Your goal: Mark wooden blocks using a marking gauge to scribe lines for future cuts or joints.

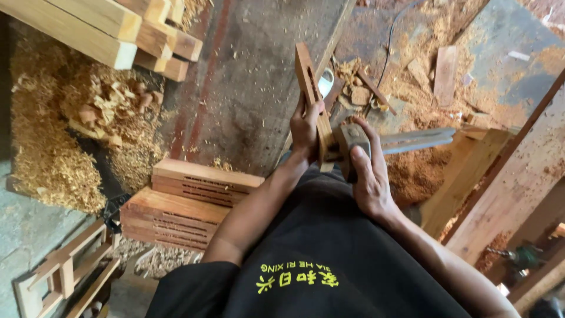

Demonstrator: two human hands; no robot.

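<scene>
My left hand (pixel 305 125) grips a narrow wooden bar (pixel 310 88) with a slot in it, held upright and tilted away from me. My right hand (pixel 366 172) wraps around the wooden handle (pixel 352 140) of a hand saw. The saw's grey blade (pixel 418 140) sticks out to the right, level with the bar's lower end. Both hands are close together in front of my black shirt.
Stacked slotted wooden boards (pixel 188 203) lie on the floor at the left. Heaps of wood shavings (pixel 65 141) and long planks (pixel 100 26) are at the upper left. A wooden workbench (pixel 506 182) rises at the right. Sawdust and offcuts (pixel 424 76) cover the floor beyond.
</scene>
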